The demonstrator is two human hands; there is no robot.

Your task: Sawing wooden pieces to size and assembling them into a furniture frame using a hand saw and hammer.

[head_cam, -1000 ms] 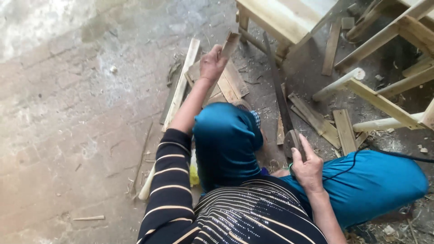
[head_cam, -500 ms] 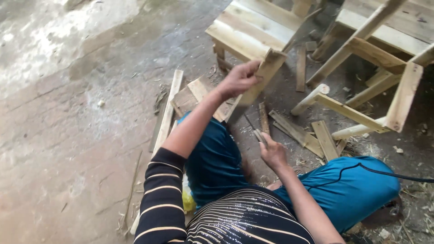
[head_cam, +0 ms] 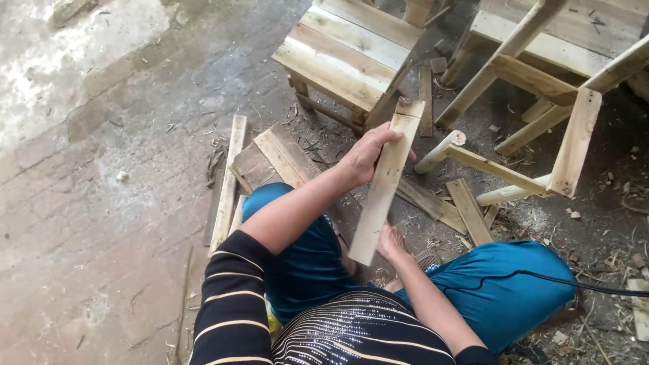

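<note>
Left hand (head_cam: 365, 157) grips the wooden slat (head_cam: 387, 182) near its top; right hand (head_cam: 390, 242) holds its lower end from beneath.

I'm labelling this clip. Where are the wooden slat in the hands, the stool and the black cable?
wooden slat (head_cam: 384, 189), head view, middle of its face
stool (head_cam: 348, 47), head view, seat boards
black cable (head_cam: 595, 286), head view, stretch beside the knee

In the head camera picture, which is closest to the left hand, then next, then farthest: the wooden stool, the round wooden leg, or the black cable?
From the left hand, which grips the plank:
1. Round wooden leg, just to its right.
2. Wooden stool, above it, farther up the floor.
3. Black cable, low on the right, over the blue trouser leg.
</note>
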